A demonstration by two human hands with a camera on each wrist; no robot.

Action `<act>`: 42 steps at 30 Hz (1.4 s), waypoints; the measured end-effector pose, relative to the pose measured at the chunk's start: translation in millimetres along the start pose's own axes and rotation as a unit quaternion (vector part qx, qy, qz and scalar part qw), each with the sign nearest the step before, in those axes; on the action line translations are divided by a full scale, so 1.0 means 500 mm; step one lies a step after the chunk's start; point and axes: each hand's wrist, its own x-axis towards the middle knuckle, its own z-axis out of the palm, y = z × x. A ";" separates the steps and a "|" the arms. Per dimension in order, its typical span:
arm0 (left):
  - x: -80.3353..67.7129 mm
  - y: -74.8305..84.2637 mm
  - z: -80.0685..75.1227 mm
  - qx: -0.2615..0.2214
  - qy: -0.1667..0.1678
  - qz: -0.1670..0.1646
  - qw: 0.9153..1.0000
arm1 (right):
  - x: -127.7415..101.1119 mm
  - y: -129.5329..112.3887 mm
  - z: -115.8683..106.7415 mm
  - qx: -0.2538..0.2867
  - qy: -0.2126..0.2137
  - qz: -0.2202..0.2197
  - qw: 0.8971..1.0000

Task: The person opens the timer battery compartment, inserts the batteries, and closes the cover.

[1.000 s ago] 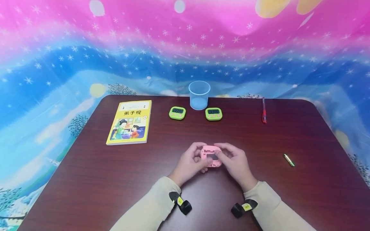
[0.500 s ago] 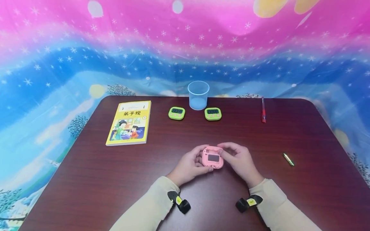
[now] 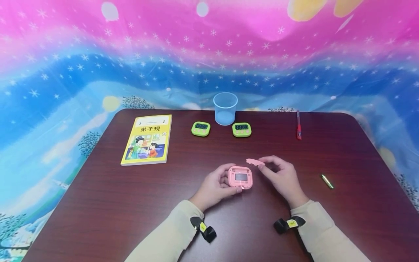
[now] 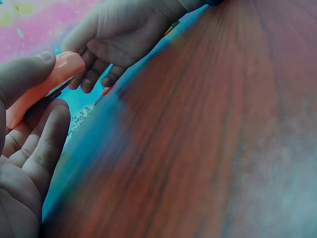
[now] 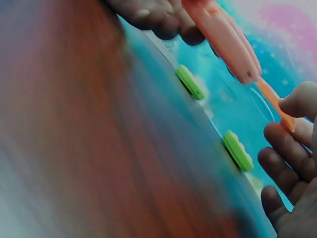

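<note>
My left hand (image 3: pixel 214 187) grips a pink timer (image 3: pixel 240 177), its back turned up and its battery compartment uncovered. The left thumb lies along the near edge, with the fingers behind. Just beyond the timer's upper right corner, my right hand (image 3: pixel 283 178) pinches a thin pink battery cover (image 3: pixel 254 162) between thumb and fingers. In the right wrist view the cover (image 5: pixel 272 105) stands out from the fingertips close to the timer (image 5: pixel 230 44). To the right, a small green-and-gold battery (image 3: pixel 327 181) lies on the table.
Two green timers (image 3: pixel 200 129) sit at the back before a clear blue cup (image 3: pixel 225 109). A yellow book (image 3: pixel 147 140) lies at the left, and a red pen (image 3: pixel 299 125) at the back right. A patterned cloth (image 3: pixel 209 54) hangs behind the table (image 3: pixel 98 203).
My right hand has drawn away from the timer to the right, taking the battery cover off with it. The left thumb has shifted to the timer's near edge, baring its back.
</note>
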 end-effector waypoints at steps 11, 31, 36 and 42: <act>-0.001 -0.006 -0.001 -0.006 -0.004 0.004 1.000 | 0.024 0.031 -0.037 -0.129 -0.063 -0.009 0.990; -0.003 -0.002 -0.001 0.011 -0.014 -0.003 1.000 | 0.023 0.032 -0.055 -0.185 -0.094 0.009 0.978; -0.003 -0.004 0.002 0.007 -0.022 -0.001 1.000 | 0.002 0.046 -0.068 -0.173 -0.045 -0.003 0.984; -0.003 -0.003 -0.001 0.003 -0.020 0.004 1.000 | -0.027 0.061 -0.098 -0.166 0.012 -0.029 0.986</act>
